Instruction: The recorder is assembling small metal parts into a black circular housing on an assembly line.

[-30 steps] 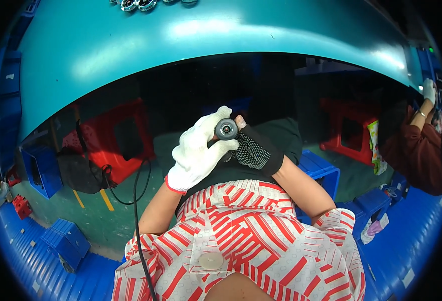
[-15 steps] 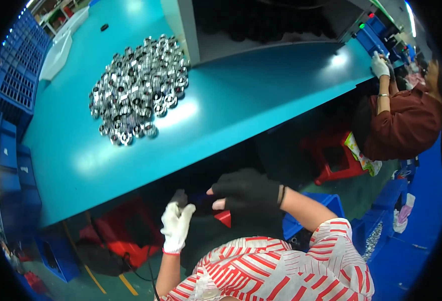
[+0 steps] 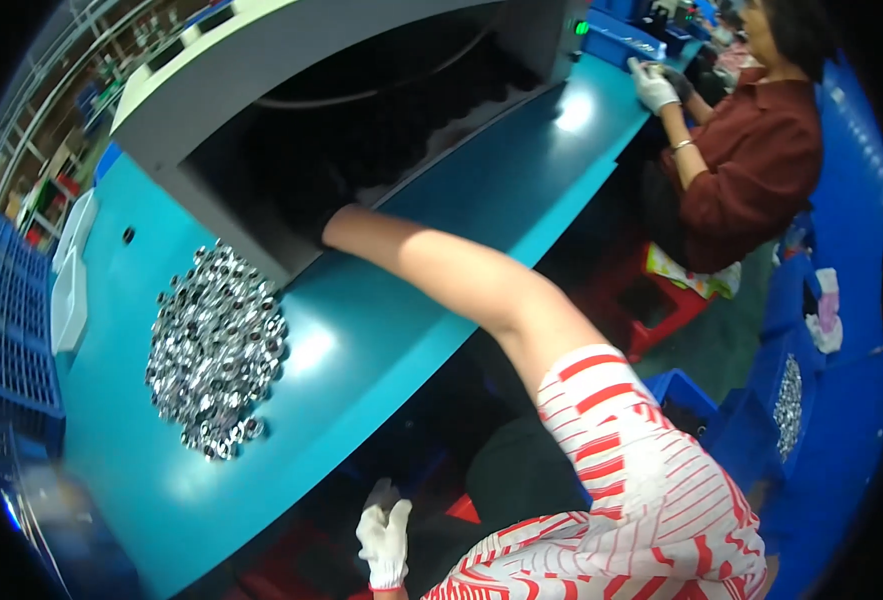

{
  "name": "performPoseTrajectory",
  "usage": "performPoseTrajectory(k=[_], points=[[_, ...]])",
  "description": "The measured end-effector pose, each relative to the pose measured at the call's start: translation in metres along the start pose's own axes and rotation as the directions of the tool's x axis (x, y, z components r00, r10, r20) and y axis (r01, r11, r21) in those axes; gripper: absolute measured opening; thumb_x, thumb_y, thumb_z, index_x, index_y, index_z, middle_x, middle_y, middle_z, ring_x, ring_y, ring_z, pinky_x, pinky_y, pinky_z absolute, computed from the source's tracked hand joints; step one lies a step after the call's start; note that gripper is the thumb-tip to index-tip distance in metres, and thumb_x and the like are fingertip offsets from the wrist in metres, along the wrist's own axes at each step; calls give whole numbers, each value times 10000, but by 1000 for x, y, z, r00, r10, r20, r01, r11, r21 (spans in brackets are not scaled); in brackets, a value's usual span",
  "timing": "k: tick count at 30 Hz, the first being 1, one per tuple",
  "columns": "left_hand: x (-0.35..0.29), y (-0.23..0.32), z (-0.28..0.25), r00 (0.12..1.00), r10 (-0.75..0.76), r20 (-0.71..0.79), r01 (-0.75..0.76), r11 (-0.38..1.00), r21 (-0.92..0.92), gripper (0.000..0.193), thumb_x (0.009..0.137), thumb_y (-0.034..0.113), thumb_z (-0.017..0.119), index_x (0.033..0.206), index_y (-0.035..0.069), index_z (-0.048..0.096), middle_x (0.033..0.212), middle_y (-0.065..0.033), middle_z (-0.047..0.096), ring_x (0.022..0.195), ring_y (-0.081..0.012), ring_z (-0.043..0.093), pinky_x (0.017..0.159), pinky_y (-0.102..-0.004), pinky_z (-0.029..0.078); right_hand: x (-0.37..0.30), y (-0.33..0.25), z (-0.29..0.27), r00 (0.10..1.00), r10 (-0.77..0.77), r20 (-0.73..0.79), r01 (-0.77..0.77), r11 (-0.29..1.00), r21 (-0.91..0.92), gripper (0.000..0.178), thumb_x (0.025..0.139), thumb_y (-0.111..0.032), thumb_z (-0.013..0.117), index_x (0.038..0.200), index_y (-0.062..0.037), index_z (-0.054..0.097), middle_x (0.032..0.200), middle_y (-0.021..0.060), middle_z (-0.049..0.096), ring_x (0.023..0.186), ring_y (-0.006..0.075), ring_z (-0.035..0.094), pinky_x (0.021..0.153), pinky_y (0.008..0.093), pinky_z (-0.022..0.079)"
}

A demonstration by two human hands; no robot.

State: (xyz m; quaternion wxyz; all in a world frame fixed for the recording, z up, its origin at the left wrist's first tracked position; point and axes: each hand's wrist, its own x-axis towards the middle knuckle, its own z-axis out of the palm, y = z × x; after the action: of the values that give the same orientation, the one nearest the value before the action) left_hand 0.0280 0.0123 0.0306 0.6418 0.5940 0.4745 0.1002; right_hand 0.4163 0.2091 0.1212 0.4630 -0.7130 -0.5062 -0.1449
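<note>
A person in a red-and-white striped shirt sits at a long teal bench [image 3: 381, 400]. The right forearm stretches up and across the bench top into the dark opening of a grey machine housing [image 3: 291, 90] that stands along the far edge. The right hand is hidden inside that opening, so it is impossible to tell whether its fingers are apart or together, or what they touch.

The left hand [image 3: 384, 540], in a white glove, hangs below the near edge of the bench, above the lap. Its fingers point upward, loosely together; it may hold a small dark object, but the view there is too dim to be sure.

On the bench top, toward its left end and just beside the housing's near corner, lies a heap of small shiny metal rings [image 3: 216, 350], well apart from both hands. White trays [image 3: 69, 290] sit at the far left edge, with blue crates [image 3: 6, 340] beyond.

At the bench's right end, another person in a dark red shirt [image 3: 761, 160] works with a white-gloved hand [image 3: 651, 85] near a blue bin [image 3: 626, 35]. A red stool [image 3: 661, 310] stands beneath.
</note>
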Motion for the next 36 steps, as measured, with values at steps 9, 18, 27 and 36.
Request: performPoseTrajectory(k=[9, 18, 27, 36], points=[[-5, -1, 4, 999, -37, 4, 37, 996, -86, 498, 798, -16, 606, 1273, -69, 465, 1165, -163, 589, 1052, -212, 584, 930, -285, 441, -35, -48, -57, 925, -49, 377, 58, 998, -14, 368, 868, -203, 558, 1192, -29, 539, 1093, 173, 598, 991, 292, 572, 886, 345, 447], [-12, 9, -8, 985, 130, 117, -35, 801, -597, 400, 905, 181, 588, 1239, -26, 516, 1065, -120, 626, 915, -188, 626, 809, -302, 513, -207, -139, -150, 869, 23, 494, -294, 828, 478, 390, 779, -130, 702, 1090, -7, 501, 952, 125, 600, 847, 229, 623, 743, 312, 496], [-25, 11, -20, 991, 116, 74, -7, 580, -815, 372, 853, 187, 646, 1139, -34, 556, 1020, -133, 638, 895, -237, 650, 749, -366, 574, -304, -170, -117, 724, -17, 690, -460, 734, 499, 488, 738, -92, 729, 1177, -25, 528, 1063, 135, 605, 945, 230, 621, 809, 309, 497], [-31, -5, -27, 996, 87, 20, -27, 505, -862, 284, 905, 91, 542, 1139, -70, 539, 1001, -152, 639, 868, -231, 661, 806, -357, 563, -315, -167, -100, 698, -48, 714, -530, 635, 561, 475, 731, -76, 738, 1167, -38, 556, 1122, 114, 571, 999, 216, 589, 856, 302, 477]])
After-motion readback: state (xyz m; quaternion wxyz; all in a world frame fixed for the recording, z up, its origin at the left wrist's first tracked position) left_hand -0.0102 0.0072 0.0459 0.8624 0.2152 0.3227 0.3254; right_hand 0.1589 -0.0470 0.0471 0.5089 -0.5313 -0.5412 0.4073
